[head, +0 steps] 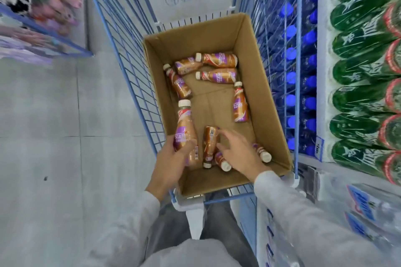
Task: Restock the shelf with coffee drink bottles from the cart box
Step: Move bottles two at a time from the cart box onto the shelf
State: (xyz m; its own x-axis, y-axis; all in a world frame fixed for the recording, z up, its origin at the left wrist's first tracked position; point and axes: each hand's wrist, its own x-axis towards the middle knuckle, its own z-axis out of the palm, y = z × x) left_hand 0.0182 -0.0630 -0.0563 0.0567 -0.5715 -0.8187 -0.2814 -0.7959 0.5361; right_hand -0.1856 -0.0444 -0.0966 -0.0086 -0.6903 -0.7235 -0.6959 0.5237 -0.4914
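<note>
Bottles (218,76) lay loose in the box (263,115). My left fingers (184,149) wrapped one bottle (184,132); my right fingers (225,135) hovered spread just beside another bottle (210,141). Light, stiff, slick, I judged: grip mid-body.

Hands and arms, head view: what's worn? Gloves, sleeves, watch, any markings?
No gloves: left hand and right hand are bare. Long, plain light-grey fabric sleeves end at the wrists: left sleeve, right sleeve. No watch, ring or markings visible.
</note>
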